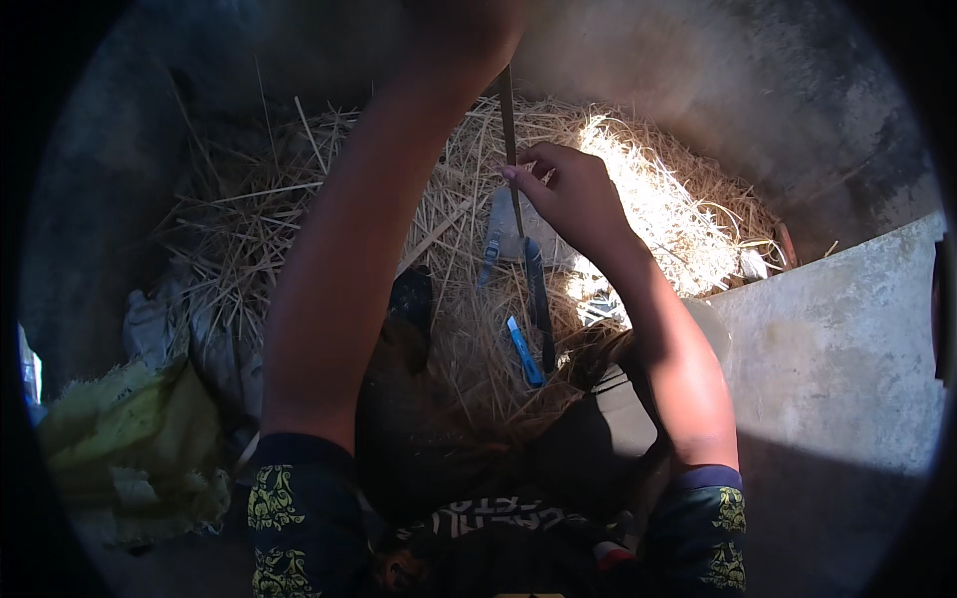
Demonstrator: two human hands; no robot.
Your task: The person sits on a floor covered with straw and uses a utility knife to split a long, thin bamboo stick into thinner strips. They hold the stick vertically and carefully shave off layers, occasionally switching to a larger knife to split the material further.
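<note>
A long, thin, dark strip (508, 115) runs down from behind my raised left hand (478, 22) at the top edge. Shadow and the picture's edge hide that hand's fingers, so its grip on the strip does not show. My right hand (573, 194) pinches the strip lower down, between thumb and fingertips. Under the strip's lower end lies a dark, narrow tool (538, 294), perhaps a knife, on the straw. Beside it is a blue utility knife (524, 354). A flat pale piece (501, 214), partly blue, rests just left of the right hand.
Loose dry straw (449, 239) covers the ground in front of me, brightly sunlit at the right. A low concrete wall (837, 349) stands to my right. At the lower left is a frayed yellow-green sack (140, 439). A rough grey wall (698, 60) rises behind the straw.
</note>
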